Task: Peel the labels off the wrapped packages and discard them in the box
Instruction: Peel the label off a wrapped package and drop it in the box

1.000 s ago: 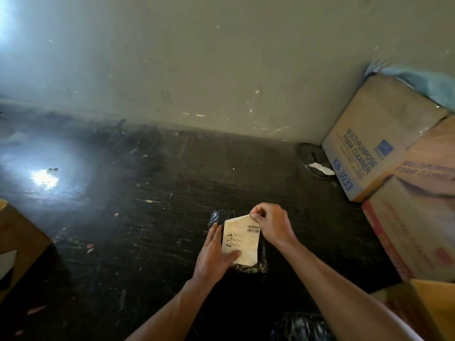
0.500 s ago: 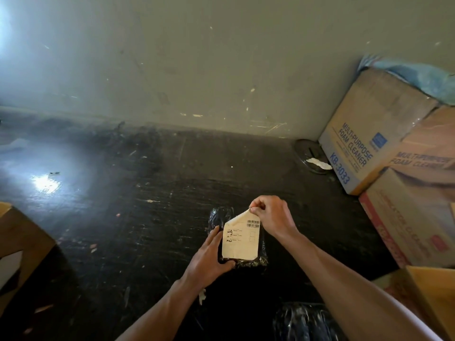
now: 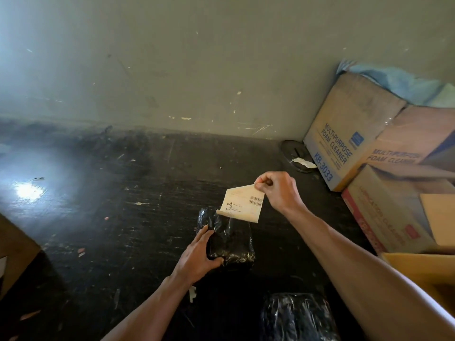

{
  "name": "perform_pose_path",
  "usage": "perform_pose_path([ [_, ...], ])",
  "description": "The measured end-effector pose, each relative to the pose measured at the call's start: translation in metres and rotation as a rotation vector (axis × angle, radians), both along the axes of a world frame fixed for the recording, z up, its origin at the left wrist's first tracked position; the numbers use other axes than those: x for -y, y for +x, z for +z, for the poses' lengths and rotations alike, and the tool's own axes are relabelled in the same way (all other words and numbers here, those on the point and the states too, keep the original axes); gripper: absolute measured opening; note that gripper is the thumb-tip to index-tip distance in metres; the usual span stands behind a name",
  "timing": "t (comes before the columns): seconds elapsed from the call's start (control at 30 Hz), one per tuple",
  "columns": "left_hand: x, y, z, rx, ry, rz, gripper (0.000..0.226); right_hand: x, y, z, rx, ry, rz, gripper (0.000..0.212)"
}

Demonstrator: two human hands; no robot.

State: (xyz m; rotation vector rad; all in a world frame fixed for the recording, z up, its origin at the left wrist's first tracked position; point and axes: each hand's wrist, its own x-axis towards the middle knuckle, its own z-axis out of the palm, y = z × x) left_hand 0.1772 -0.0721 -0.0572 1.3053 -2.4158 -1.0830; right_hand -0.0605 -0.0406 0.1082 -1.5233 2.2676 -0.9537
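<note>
Below the right hand (image 3: 277, 190) grip, label (image 3: 242, 205) now hangs nearly free, only its bottom edge touching package (image 3: 230, 238). Left hand (image 3: 197, 257) pins package down on the floor; since a second ago most has peeled, binning next.

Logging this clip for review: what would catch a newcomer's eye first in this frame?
The pale label, pinched at its top corner by the right hand, is lifted almost clear of the black wrapped package at centre. The left hand presses that package to the dark floor. Cardboard boxes printed FOAM CLEANER are stacked against the wall at right.
</note>
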Motion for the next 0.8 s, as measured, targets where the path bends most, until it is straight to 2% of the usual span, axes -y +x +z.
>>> perform_pose_path([
  [0.3,-0.022,-0.003,0.034,0.028,-0.082,0.054,0.088,-0.045,-0.014,0.001,0.014,-0.053,-0.074,0.004],
  [0.43,-0.041,-0.022,0.06,-0.034,-0.097,0.106,0.076,-0.078,-0.031,0.009,0.076,-0.086,-0.138,0.016],
  [0.6,-0.088,-0.082,0.088,-0.103,-0.094,0.039,0.071,-0.144,-0.072,0.016,0.046,-0.114,-0.252,0.005],
  [0.8,-0.17,-0.172,0.1,-0.184,-0.127,-0.115,0.07,-0.246,-0.14,0.024,-0.013,-0.141,-0.442,0.008],
])
